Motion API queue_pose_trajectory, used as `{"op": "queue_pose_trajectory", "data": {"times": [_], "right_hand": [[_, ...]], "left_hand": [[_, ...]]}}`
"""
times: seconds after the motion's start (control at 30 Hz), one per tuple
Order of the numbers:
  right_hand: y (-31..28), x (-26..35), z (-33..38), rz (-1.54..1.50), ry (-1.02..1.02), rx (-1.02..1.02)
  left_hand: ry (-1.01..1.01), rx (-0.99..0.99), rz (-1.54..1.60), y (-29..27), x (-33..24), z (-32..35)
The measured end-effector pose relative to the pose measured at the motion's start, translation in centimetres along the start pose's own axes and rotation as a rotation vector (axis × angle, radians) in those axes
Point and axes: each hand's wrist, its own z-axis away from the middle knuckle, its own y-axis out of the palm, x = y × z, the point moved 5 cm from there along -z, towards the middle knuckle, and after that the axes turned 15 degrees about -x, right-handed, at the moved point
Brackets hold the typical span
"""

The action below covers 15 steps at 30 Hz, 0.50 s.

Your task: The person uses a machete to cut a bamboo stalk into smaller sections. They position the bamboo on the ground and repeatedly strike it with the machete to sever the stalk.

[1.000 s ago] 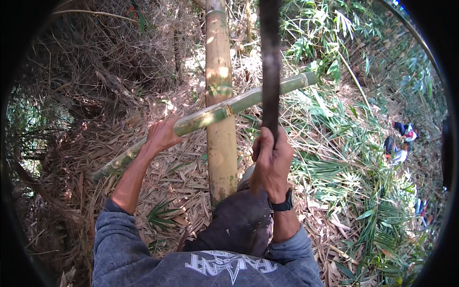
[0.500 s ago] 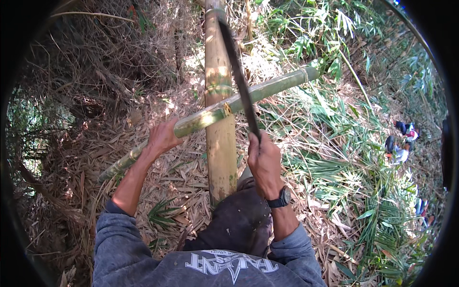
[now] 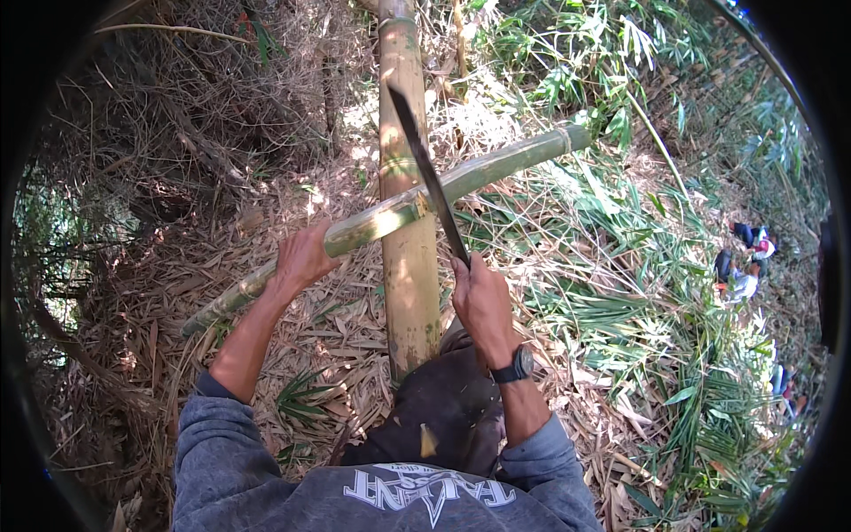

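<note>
We're gripping the green bamboo pole (image 3: 399,213) mid-frame with our left hand (image 3: 301,257), right hand (image 3: 481,301) wrapped tight around the machete (image 3: 427,173), blade touching it. No cut visibly through yet, so chopping's barely underway, we reckon.

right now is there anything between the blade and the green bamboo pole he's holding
Nothing visible. The long dark blade in the right hand already lies across the green bamboo pole, just right of where the left hand grips it. Only the thicker yellow bamboo stem runs beneath the pole.
</note>
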Motion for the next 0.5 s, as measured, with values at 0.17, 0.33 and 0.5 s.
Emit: {"op": "queue_pose_trajectory", "data": {"times": [0.17,0.33,0.5], "right_hand": [[-3.1,4.7,-0.4,-0.211,-0.211,-0.350],[3.2,-4.7,1.1,0.332,-0.149,-0.001],[2.6,-4.6,0.5,0.129,-0.026,0.064]], "left_hand": [[-0.013,-0.040,-0.009,0.3,0.0,0.7],[0.036,-0.068,-0.075,-0.3,-0.4,-0.8],[0.048,0.131,0.152,-1.0,0.2,-0.8]]}}
